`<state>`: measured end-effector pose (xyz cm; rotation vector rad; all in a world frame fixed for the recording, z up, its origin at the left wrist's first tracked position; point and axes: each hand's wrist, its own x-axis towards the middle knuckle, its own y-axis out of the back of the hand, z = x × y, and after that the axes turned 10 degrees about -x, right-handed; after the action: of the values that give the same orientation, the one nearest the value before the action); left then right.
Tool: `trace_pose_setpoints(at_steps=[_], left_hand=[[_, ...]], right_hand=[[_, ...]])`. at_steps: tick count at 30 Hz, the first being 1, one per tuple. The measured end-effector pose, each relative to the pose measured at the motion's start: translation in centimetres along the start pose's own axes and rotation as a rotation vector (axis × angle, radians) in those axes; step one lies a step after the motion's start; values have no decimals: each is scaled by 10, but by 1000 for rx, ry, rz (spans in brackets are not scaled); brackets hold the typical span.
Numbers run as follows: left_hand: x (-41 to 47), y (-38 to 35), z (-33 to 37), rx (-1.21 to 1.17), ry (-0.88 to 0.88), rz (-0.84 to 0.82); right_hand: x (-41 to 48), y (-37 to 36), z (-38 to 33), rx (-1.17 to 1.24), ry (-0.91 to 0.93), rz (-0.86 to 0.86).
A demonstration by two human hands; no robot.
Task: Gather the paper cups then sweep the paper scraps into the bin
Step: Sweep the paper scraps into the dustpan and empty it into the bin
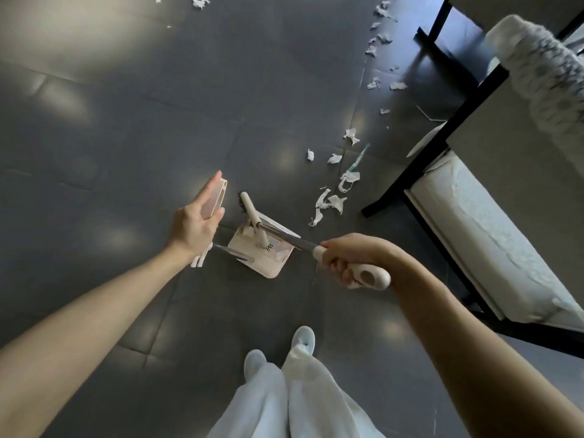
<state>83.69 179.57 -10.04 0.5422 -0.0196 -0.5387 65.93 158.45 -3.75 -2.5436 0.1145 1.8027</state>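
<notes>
My right hand grips the cream handle of a broom. Its grey shaft runs down-left to the broom head, which rests over a cream dustpan on the dark tiled floor. A few scraps lie inside the pan. My left hand holds the dustpan's flat pinkish upright handle between thumb and fingers. White paper scraps lie just right of the pan. More scraps trail away to the upper right, and a few lie at the top edge. No paper cup shows.
A black-framed table stands at the right with a white padded seat beneath it. A fluffy white-grey cloth hangs over the table top. A thin greenish stick lies among the scraps. My white shoes stand below the pan.
</notes>
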Motion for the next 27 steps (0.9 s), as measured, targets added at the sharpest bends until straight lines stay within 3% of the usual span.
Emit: trace_pose_setpoints(at_steps=[4,10,16,22,27], left_hand=[[49,20,27,-93,-19,92],[168,56,62,-200,-82,249],[344,105,89,-276,-154,320],[528,163,149,-258,-232,302],[661,196,178,-252,-238,399]], right_hand=[[-17,25,-58,3,45,-27],[-25,71,-182,-124,156,78],[1,125,-331,-147,259,188],[26,175,-490,23,335,134],[72,220,-622,68,409,83]])
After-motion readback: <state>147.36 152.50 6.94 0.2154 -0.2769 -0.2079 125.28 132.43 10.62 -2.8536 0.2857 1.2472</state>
